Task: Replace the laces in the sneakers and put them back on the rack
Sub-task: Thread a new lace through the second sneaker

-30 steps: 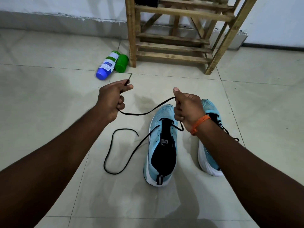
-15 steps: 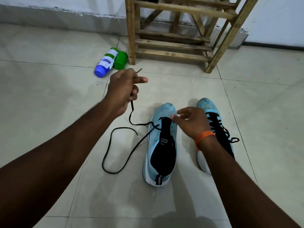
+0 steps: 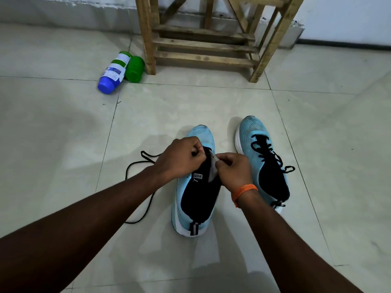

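Observation:
Two light blue sneakers with black tongues stand side by side on the tiled floor. The left sneaker [image 3: 196, 199] is under both hands. My left hand [image 3: 179, 158] is closed on the black lace [image 3: 135, 166] at the front eyelets; the lace trails in a loop on the floor to the left. My right hand [image 3: 232, 170] pinches the edge of that sneaker's upper beside the tongue. The right sneaker [image 3: 262, 159] is fully laced in black and is not touched. The wooden rack [image 3: 203, 43] stands against the wall beyond the shoes.
A white bottle with a blue cap [image 3: 113, 74] and a green container [image 3: 135, 69] lie on the floor by the rack's left leg. An orange band [image 3: 244, 192] circles my right wrist. Pale floor tiles surround the shoes.
My left hand came down from mid-air with the lace end to the sneaker's front eyelets. My right hand let go of the lace and now pinches the upper. The view moved closer.

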